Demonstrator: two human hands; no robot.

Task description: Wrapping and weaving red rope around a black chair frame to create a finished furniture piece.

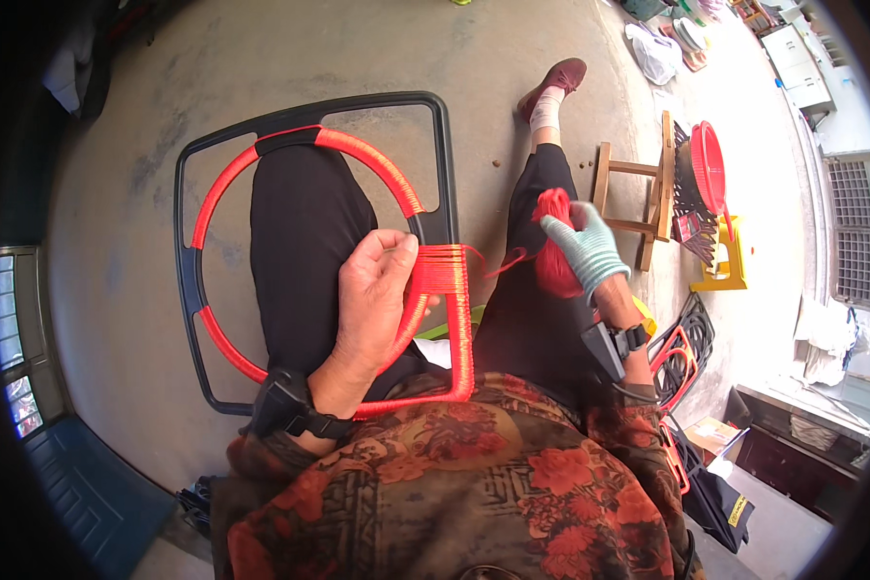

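Note:
A dark frame (444, 155) with rounded corners and a ring inside it rests across my lap. Shiny red cord (462, 338) is wound tightly over its near right side and over most of the ring; bare dark parts show between. My bare left hand (375, 290) is closed on the ring's right side, thumb on top, beside the wound joint between ring and outer frame. To the right, my right hand (590, 249), in a pale green glove, grips a bundle of red cord (557, 263) above my thigh. A loose strand loops from the joint toward this bundle.
At the right stand a wooden stool (659, 188), a red basket (708, 166) and a yellow plastic stool (730, 259). More dark and red frames (681, 353) lean near my right elbow. A white plastic bag (653, 53) lies on the concrete floor farther off.

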